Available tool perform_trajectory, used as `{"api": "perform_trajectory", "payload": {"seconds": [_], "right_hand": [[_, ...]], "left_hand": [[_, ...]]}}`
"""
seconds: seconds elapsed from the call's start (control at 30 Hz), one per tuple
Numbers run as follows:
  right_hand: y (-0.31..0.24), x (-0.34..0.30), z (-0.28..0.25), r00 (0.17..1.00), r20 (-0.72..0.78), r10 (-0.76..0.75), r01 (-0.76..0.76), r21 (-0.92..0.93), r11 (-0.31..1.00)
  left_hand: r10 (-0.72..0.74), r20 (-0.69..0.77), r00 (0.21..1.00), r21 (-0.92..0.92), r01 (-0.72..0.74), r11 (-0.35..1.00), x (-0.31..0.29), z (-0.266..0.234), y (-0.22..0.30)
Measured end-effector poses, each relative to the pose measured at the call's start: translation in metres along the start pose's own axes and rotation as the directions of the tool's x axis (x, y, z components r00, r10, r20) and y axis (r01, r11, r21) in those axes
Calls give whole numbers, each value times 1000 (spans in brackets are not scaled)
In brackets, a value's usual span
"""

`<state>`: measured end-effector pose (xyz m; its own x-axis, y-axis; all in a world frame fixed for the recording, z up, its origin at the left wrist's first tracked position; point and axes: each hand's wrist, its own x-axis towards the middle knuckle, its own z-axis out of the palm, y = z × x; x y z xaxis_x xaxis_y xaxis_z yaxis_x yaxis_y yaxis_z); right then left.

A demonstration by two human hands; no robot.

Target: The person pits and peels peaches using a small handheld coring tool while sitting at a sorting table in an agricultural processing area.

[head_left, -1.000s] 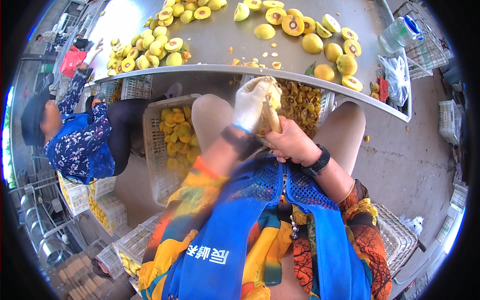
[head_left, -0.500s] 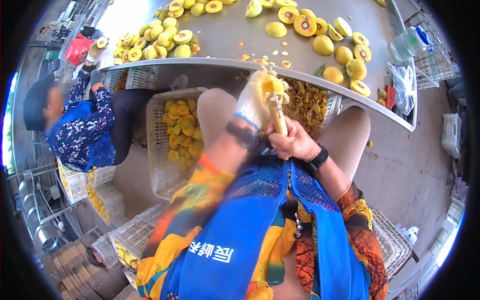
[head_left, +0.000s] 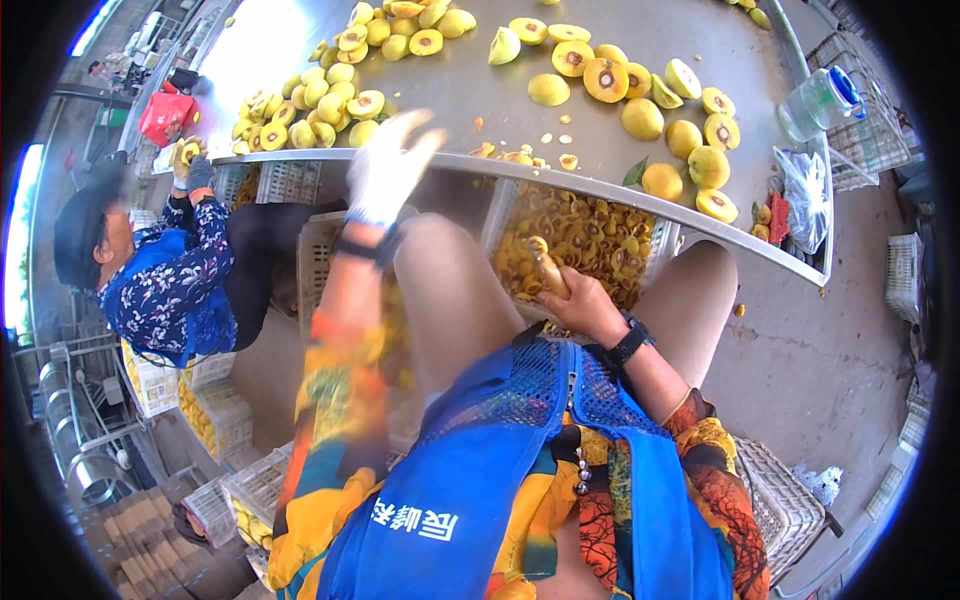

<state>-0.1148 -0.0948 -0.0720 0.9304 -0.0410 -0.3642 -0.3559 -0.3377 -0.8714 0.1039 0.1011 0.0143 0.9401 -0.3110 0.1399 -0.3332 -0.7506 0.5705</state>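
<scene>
First, at far left, a co-worker's gloved hands hold a cut fruit. Next, the fruit pile lies on the metal tabletop. Beside it, the gloved left hand, motion-blurred, is at the near edge: grip released, fingers spread. Centrally, the right hand has its grip closed around a wooden-handled tool above the fruit scraps. Rightward, halved fruits lie near a clear bottle.
</scene>
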Motion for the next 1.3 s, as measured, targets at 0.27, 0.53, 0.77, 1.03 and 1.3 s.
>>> {"api": "perform_trajectory", "payload": {"seconds": [0.27, 0.53, 0.77, 1.03, 1.3], "right_hand": [[-7, -33, -24, 989, -108, -106, 90, -142, 986], [-19, -41, -57, 989, 143, 40, -130, 703, 699], [-28, -32, -52, 879, 459, -134, -381, 842, 382], [-34, -33, -36, 936, 346, 62, -280, 625, 729], [-37, -32, -28, 975, -216, -59, 20, -180, 983]], "left_hand": [[187, 412, 892, 368, -351, 861, 131, 164, 67], [79, 503, 861, -766, 402, 502, 62, 88, 76], [207, 641, 739, -763, 584, 275, -64, 66, 56], [170, 679, 714, -733, 674, 93, -94, 83, 78], [-118, 607, 786, -746, 614, 259, -97, 92, 72]]}}
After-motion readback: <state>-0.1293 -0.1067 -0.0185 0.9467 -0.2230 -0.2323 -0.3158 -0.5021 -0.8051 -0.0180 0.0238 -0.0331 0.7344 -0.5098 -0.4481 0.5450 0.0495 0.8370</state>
